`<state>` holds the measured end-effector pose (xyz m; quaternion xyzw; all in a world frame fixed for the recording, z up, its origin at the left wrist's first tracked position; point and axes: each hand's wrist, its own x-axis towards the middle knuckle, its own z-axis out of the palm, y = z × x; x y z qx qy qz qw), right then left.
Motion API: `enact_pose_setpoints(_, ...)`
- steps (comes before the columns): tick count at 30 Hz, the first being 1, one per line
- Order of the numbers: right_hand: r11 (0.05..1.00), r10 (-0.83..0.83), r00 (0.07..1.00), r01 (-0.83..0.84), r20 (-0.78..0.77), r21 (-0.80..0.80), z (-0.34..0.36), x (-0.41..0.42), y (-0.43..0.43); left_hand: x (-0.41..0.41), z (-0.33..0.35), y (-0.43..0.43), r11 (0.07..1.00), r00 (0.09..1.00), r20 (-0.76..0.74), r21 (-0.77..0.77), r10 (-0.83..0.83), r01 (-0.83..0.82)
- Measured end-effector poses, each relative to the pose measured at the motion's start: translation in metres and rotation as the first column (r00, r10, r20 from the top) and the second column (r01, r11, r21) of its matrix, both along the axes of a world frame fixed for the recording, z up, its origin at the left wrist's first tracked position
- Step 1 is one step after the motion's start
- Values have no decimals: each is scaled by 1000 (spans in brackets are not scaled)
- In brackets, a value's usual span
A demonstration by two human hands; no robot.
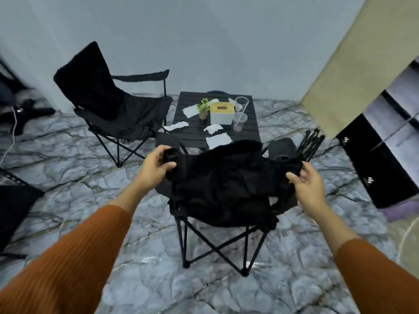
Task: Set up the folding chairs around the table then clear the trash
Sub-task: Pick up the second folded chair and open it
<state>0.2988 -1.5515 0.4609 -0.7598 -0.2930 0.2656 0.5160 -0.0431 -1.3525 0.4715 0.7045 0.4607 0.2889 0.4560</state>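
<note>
A black folding chair (224, 191) stands partly unfolded in front of me, its legs crossed on the floor and its backrest fabric slack. My left hand (156, 165) grips the top left corner of the backrest. My right hand (306, 182) holds the top right corner. Behind it is a small black slatted table (195, 134) carrying crumpled white tissues (218, 140), two clear plastic cups (239, 121), a white tissue box (221, 112) and a small potted plant (203, 108). A second black chair (113, 103) stands unfolded at the table's left.
A folded chair frame (309, 143) leans at the table's right. A black shelf unit (385, 159) stands at right beside a beige curtain (353, 71). Black gear and a white cable (13, 128) lie at far left. The floor is grey marble.
</note>
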Motion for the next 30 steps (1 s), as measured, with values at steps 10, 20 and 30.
enact_pose_setpoints(10,936,196,959,-121,205,-331,-41,-10,-94,-73,-32,-86,994,857,-510,34,-72,104)
enact_pose_setpoints(20,895,235,915,-72,329,-440,-81,-48,-121,-96,-61,-130,991,820,-569,70,-56,117)
enact_pose_setpoints(30,868,274,908,-92,316,-489,-75,-50,-129,-98,-65,-137,999,816,-575,-29,-55,47)
